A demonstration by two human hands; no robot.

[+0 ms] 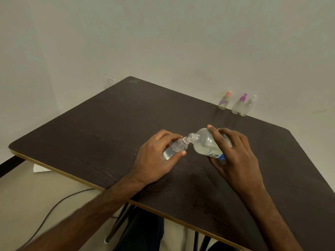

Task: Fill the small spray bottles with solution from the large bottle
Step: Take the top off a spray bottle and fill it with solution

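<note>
My left hand (155,157) grips the small clear plastic bottle (178,146), tipped so its open mouth meets the big clear bottle with the blue label (205,142). My right hand (234,151) holds that one tilted above the dark wooden table (90,124) to pour. The small one looks partly full.

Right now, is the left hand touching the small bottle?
Touching: the head view shows the left hand gripping the small bottle between thumb and fingers.

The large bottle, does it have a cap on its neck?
No, the large bottle shows a bare threaded neck, tipped to the open mouth of the small bottle that the left hand holds.
</note>
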